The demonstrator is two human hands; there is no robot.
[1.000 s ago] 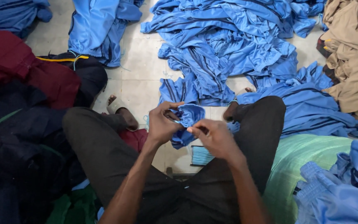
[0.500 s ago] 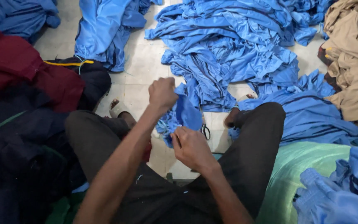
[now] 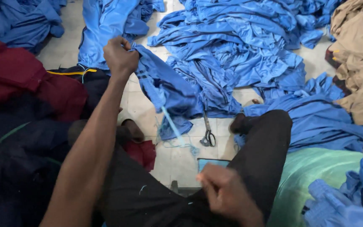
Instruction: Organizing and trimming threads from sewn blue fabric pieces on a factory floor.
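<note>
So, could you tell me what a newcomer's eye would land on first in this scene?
Probably the left hand, raised at upper centre and gripping a blue garment that hangs from it. Behind it, heaps of blue clothing cover the tiled floor. A pair of scissors lies on the tiles between the knees, with the right hand low in front.

Soft, even daylight fills the scene, with no glare. The pale floor (image 3: 64,50) looks bright, and the dark clothes (image 3: 17,159) on the left sit in deep shadow. The right hand (image 3: 227,195) is blurry; the blue shirts (image 3: 240,46) look sharp.
</note>
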